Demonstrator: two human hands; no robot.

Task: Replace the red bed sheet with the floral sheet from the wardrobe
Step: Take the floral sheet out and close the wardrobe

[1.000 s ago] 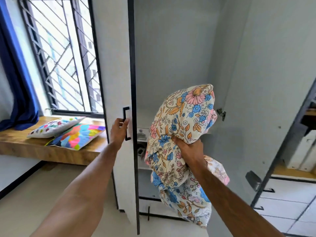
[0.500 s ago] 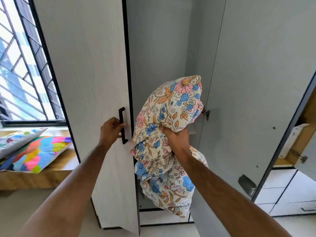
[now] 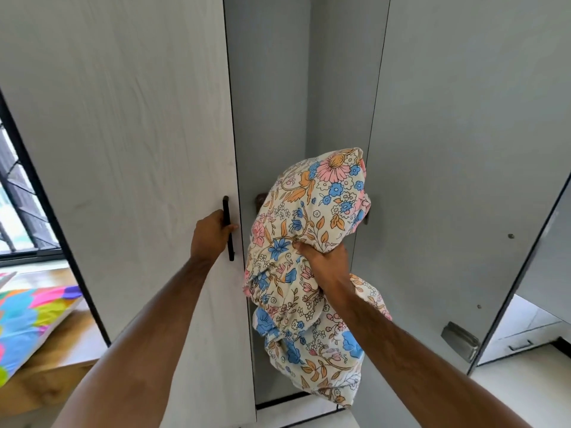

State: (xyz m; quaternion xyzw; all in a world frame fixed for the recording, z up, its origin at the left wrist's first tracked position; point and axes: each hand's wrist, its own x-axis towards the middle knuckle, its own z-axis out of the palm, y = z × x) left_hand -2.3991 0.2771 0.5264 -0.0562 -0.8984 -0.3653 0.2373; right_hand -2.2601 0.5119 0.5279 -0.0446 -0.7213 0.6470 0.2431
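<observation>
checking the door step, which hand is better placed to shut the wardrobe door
Left. The left hand is already wrapped around the black door handle of the left wardrobe door. The right hand is full, gripping the bunched floral sheet in front of the opening.

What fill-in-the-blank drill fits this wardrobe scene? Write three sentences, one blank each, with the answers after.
1. The right hand grips the bunched ____ sheet.
2. The left hand holds the door's black ____.
3. The colourful cushion lies on a ____ ledge below the window.

Answers: floral; handle; wooden
</observation>
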